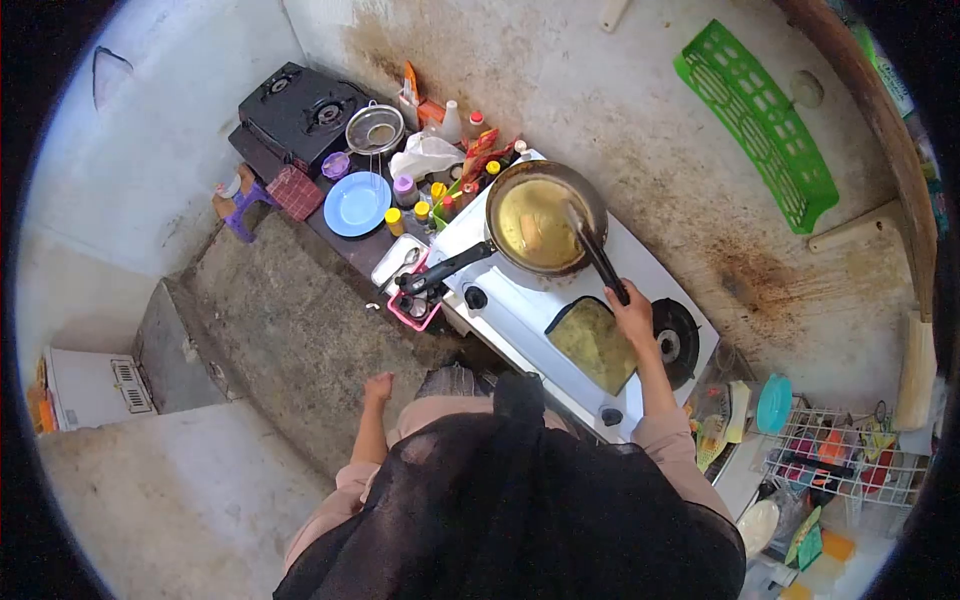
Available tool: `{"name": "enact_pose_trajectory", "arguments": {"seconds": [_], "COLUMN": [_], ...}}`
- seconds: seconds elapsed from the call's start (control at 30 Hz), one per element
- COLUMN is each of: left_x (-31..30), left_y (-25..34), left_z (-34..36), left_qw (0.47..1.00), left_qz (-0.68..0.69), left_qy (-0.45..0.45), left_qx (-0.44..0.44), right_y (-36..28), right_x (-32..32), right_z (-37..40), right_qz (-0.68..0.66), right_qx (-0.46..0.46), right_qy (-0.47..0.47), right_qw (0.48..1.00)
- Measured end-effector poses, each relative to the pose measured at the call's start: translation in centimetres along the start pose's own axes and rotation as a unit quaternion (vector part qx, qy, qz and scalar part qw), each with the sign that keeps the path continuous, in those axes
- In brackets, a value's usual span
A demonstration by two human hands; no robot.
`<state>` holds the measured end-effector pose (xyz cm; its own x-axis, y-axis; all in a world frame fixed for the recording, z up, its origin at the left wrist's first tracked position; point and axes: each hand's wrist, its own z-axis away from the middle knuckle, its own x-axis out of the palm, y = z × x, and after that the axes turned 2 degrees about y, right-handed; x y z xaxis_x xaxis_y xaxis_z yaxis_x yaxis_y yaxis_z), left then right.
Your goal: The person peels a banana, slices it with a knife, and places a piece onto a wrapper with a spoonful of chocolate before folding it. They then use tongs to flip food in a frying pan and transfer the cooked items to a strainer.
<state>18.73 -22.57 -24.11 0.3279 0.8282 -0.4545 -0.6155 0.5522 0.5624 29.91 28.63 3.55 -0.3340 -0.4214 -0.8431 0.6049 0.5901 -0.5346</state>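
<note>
My right hand [632,315] is closed around the black handle of what look like tongs [600,262]. Their metal end reaches into the frying pan [495,200], close to a pale golden piece of food [531,232] lying in yellowish oil. The pan rests on the white stove [540,310], its black handle [445,270] pointing left over the front edge. Just below my right hand, a dark-edged square tray or sheet [595,345] covers part of the stove top. My left hand [378,388] hangs over the floor, fingers curled, with nothing visible in it.
Several bottles and jars, a blue plate [357,204] and a strainer [375,128] crowd the counter left of the stove. Behind them sits a black stove [305,112]. A bare burner [672,342] is at the right. Farther right stands a wire rack [840,455]. A green rack [760,125] hangs on the wall.
</note>
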Motion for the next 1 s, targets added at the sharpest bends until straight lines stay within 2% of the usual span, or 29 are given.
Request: {"name": "enact_pose_trajectory", "arguments": {"seconds": [0.03,0.1,0.17,0.2,0.27,0.43,0.53,0.57,0.67,0.7,0.77,0.8,0.87,0.97,1.0], "left_x": [-0.4,-0.4,-0.2,0.0,0.3,1.0,0.4,0.3,0.7,0.7,0.6,0.8,1.7,0.5,0.6], "left_y": [0.1,1.5,1.7,1.4,1.3,2.3,4.0,4.6,3.3,3.5,4.1,3.5,0.4,4.0,3.4], "left_z": [0.0,1.8,2.5,2.5,2.0,2.5,3.6,4.0,3.5,4.1,5.5,4.8,2.2,6.9,6.8], "left_qw": [0.998,0.998,0.997,0.996,0.991,0.99,0.986,0.984,0.977,0.974,0.968,0.963,0.953,0.964,0.968], "left_qz": [0.034,-0.004,-0.037,-0.068,-0.126,-0.131,-0.146,-0.15,-0.165,-0.181,-0.212,-0.233,-0.273,-0.242,-0.228], "left_qy": [-0.029,-0.004,-0.012,-0.016,-0.019,-0.05,-0.079,-0.091,-0.086,-0.07,-0.04,-0.055,-0.084,-0.025,-0.031], "left_qx": [-0.054,-0.069,-0.073,-0.06,-0.031,0.008,0.029,0.039,0.108,0.115,0.131,0.121,0.098,0.107,0.097], "right_y": [-1.1,-2.4,-1.4,-1.5,-2.0,-1.1,-1.9,-5.5,-4.0,-4.9,-6.8,-7.4,-6.4,-5.9,-5.9], "right_x": [-1.0,-2.4,-2.1,-2.1,-2.7,-3.3,-5.5,-8.4,-9.7,-10.5,-11.4,-11.6,-11.0,-10.0,-9.6], "right_z": [-0.1,-0.9,-1.6,-1.7,-2.2,-3.8,-4.2,-3.4,-4.1,-3.8,-4.3,-4.9,-6.4,-8.0,-8.2], "right_qz": [-0.014,-0.014,0.025,0.045,0.039,0.048,0.043,0.025,0.169,0.204,0.215,0.219,0.157,0.086,0.066], "right_qx": [0.014,0.043,0.005,-0.014,-0.002,-0.031,0.041,0.109,0.024,-0.035,0.022,0.048,0.08,0.107,0.113], "right_qy": [-0.015,-0.048,-0.008,0.01,-0.016,-0.046,-0.077,-0.158,-0.109,-0.096,-0.181,-0.222,-0.244,-0.278,-0.29], "right_qw": [1.0,0.998,1.0,0.999,0.999,0.997,0.995,0.981,0.979,0.974,0.959,0.949,0.954,0.951,0.948]}}
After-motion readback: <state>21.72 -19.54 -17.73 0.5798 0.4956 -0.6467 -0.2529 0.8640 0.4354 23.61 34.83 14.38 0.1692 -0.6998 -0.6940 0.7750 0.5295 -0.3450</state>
